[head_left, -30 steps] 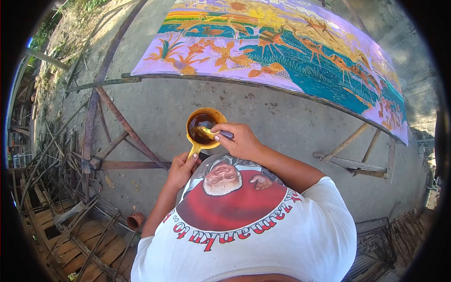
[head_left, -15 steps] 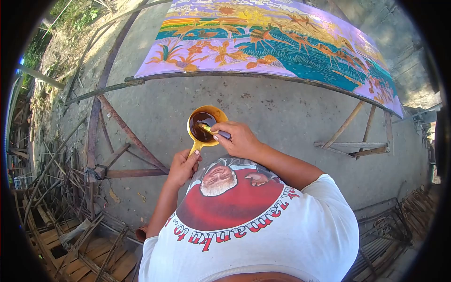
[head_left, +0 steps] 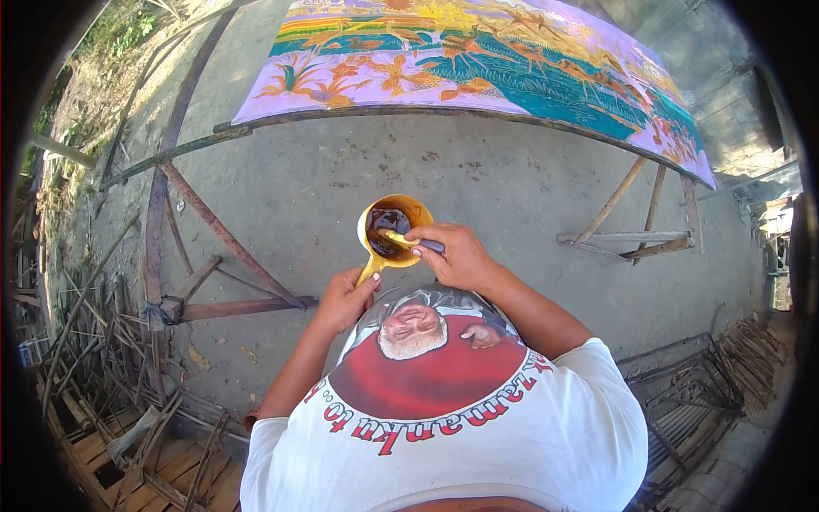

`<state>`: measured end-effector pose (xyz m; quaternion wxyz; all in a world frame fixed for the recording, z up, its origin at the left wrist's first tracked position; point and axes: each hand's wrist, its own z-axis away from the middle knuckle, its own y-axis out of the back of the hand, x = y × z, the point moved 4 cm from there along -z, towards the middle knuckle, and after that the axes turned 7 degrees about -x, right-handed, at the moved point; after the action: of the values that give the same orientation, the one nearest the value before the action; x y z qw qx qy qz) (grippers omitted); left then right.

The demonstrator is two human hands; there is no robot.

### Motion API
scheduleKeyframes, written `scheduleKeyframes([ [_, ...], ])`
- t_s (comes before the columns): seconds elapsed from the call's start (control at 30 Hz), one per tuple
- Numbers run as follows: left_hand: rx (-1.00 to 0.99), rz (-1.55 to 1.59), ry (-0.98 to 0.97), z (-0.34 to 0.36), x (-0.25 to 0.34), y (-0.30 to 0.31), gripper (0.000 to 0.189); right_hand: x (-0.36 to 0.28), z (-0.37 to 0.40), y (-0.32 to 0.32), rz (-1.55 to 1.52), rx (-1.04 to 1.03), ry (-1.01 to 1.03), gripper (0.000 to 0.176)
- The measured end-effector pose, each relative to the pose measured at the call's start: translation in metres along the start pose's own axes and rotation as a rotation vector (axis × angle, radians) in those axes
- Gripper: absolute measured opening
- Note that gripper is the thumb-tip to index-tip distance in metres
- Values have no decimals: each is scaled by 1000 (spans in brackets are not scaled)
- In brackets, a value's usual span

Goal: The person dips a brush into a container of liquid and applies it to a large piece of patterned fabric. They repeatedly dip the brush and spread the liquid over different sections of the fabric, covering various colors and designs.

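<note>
1. Left hand (head_left: 343,300): closing in a full fist round the handle of the dipper (head_left: 415,211) and holding it out in front of the white T-shirt (head_left: 546,427), at chest height.
2. Right hand (head_left: 461,254): pinching the brush (head_left: 431,246) between thumb and fingers, narrow, with the wrist arching over the dipper's rim.
3. Dipper: a yellow scoop with a straight handle, sitting level between the two hands and touching both; it is hanging over the ground, resting on nothing.
4. Dark liquid (head_left: 384,229): brown-black, filling the bowl partway, with bare yellow wall showing above it.
5. Brush: its pale head is lying in the liquid near the rim on the right hand's side; how deep the head is sitting cannot be told.
6. Handling note, as a judgement: the bowl is best held flat while the brush is loading, with the head turning slowly and wiping on the bare inner wall so the excess is running back into the bowl. A firm fist on the handle is helping here, since the bowl's weight sits well out from the grip.
7. Concrete ground (head_left: 341,179): lying grey directly beneath the dipper.
8. Painted cloth (head_left: 478,60): stretching across a frame well ahead, showing flowers and teal water on a lilac ground, apart from both hands.
9. Wooden trestle (head_left: 631,239): standing to the right, under the cloth's edge.
10. Loose poles and slats (head_left: 102,341): lying in a heap to the left.
</note>
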<state>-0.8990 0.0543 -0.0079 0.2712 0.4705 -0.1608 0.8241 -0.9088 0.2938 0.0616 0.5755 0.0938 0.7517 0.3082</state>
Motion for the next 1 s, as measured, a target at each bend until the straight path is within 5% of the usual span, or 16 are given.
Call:
scheduleKeyframes([
  [0.33,-79,-88,-26,-43,47,-67,38,34,36,59,109,-38,-11,20],
  [0.53,-143,-67,-7,-94,74,-142,40,56,93,148,59,213,83,22],
  [1.0,-313,-88,-53,-187,137,-298,51,126,212,274,-9,435,-190,23],
])
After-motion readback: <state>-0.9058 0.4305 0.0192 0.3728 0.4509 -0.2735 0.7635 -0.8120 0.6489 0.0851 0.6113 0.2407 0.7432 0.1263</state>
